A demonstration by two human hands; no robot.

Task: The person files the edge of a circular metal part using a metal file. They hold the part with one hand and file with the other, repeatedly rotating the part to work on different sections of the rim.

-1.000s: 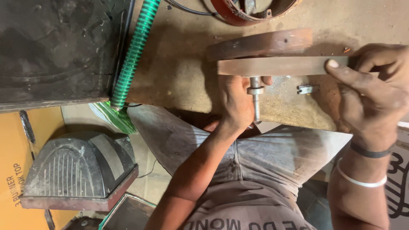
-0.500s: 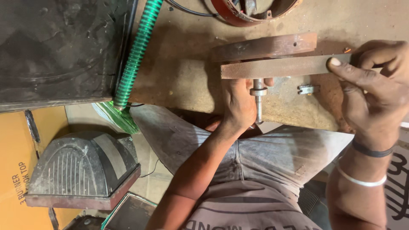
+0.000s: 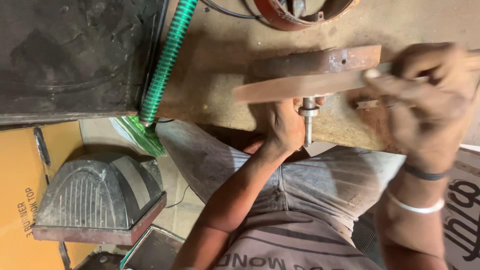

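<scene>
My left hand [image 3: 282, 127] grips a metal bolt-like shaft [image 3: 308, 127] that sticks out under a long flat brownish bar [image 3: 300, 86]. My right hand [image 3: 430, 100] is closed on the right end of that bar, and it looks blurred. Behind the bar lies a rusty round metal disc [image 3: 320, 61] on the worn workbench [image 3: 225, 55]. The shaft carries a bright nut or collar just under the bar.
A green ribbed hose [image 3: 165, 62] runs along the bench's left side beside a black sheet [image 3: 75, 55]. A red ring-shaped part [image 3: 300, 12] lies at the far edge. A dark domed housing [image 3: 97, 200] and a yellow carton [image 3: 20, 200] stand at lower left.
The flat bar has swung to the left and tilted, with my right hand moving along its right end. My left hand has stayed on the shaft.
</scene>
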